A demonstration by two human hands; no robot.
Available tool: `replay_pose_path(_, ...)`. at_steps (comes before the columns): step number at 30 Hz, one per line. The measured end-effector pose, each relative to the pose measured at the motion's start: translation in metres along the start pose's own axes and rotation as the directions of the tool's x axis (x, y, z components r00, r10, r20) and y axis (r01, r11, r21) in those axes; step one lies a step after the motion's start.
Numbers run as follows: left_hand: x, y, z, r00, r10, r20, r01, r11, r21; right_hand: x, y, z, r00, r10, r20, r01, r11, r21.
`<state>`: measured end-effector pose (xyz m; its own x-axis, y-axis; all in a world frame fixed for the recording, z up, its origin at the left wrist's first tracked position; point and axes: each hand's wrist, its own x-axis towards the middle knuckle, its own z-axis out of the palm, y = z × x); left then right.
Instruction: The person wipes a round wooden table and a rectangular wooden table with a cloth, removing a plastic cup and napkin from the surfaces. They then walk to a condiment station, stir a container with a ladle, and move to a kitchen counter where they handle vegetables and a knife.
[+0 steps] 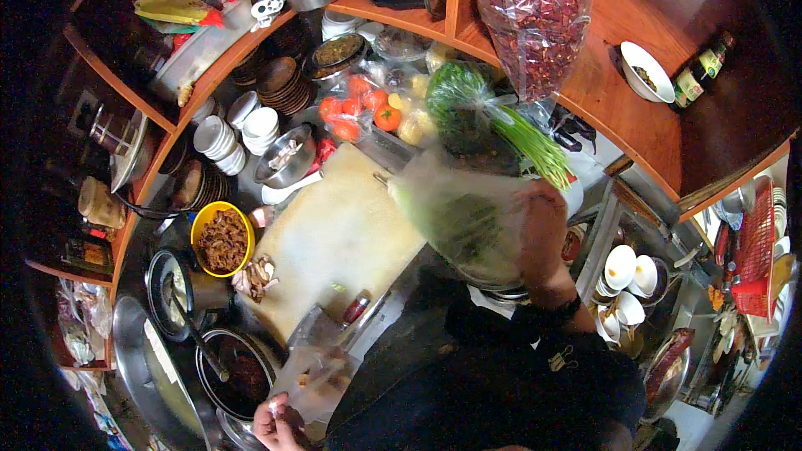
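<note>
My left hand [276, 425] is at the bottom left, fingers pinched at the edge of a clear plastic bag [313, 382] with small brown pieces in it; a small white bit shows at the fingertips. My right hand [544, 232], motion-blurred, grips a translucent bag [467, 219] with something green inside or behind it, right of the pale cutting board [338, 225]. A knife with a red-brown handle [357, 308] lies on the board's near edge, its blade partly under the clear bag. Peeled brownish-white pieces [257, 277] lie at the board's left edge.
Left of the board stand a yellow bowl of brown food [250, 232], steel pots [199, 382] and stacked white bowls [216, 141]. Beyond it lie bagged tomatoes [354, 106] and bundled greens [520, 138]. A wooden shelf [620, 94] arches above, with a bag of dried chillies [536, 19].
</note>
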<state>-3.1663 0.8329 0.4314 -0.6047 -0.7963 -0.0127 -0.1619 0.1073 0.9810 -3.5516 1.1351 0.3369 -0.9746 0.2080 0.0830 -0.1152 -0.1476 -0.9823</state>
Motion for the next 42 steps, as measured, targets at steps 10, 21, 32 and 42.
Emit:
replay_pose_path(10, 0.031, 0.020, 0.021, 0.999, -0.005, 0.044, 0.008, 0.997, -0.080, 0.125, 0.064, -0.010, 0.898, -0.171, -0.405, 0.291, 0.922, 0.255)
replay_pose_path(21, 0.046, 0.012, 0.026, 0.968, 0.069, 0.241, -0.061, 0.997, -0.041, 0.139, 0.178, -0.037, 0.988, -0.154, 0.006, 0.147, 0.955, 0.259)
replay_pose_path(32, 0.137, 0.068, 0.137, 0.826, 0.137, 0.547, -0.314, 0.917, 0.244, -0.019, 0.042, 0.089, 0.445, 0.085, 0.892, 0.303, 0.922, -0.239)
replay_pose_path(42, 0.178, 0.110, 0.292, 0.120, 0.634, 0.764, -0.975, 0.220, -0.030, 0.066, 0.077, 0.130, 0.663, -0.324, 0.675, 0.410, 0.911, 0.034)
